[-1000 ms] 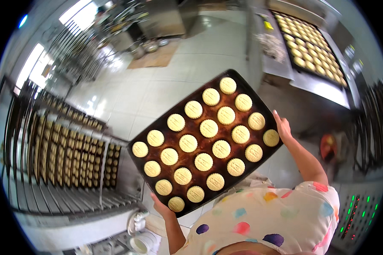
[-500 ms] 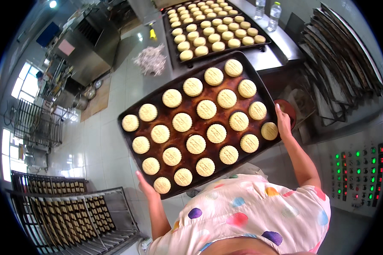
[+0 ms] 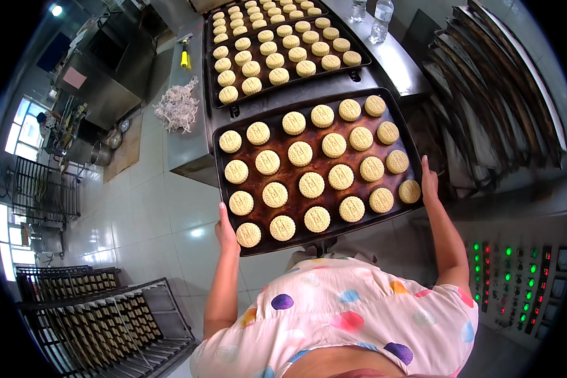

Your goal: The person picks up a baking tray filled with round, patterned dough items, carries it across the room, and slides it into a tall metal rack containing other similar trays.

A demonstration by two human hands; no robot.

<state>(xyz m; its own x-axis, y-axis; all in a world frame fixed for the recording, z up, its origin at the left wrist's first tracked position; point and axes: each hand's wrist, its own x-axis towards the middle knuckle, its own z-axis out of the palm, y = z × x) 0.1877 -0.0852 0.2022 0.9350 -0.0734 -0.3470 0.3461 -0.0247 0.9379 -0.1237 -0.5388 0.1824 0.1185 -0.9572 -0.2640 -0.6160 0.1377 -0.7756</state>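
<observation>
A dark baking tray spans the space in front of me, its far edge at the near end of a metal table. Rows of round, pale, patterned pastries with fluted sides lie on it. At the tray's near left edge, my left hand is closed on the rim, thumb up along the side. My right hand grips the right edge the same way. The fingers under the tray are hidden on both sides. Just beyond stand more trays of pastries on the table.
A metal table holds a pile of pale shreds, a yellow-handled tool and clear bottles. Stacked dark trays lean at right, above a panel with lit indicators. A loaded rack stands at lower left.
The tray has swung from a slant to nearly level and moved toward the table. Both hands stayed on its edges, the left one rising. The view has shifted a little.
</observation>
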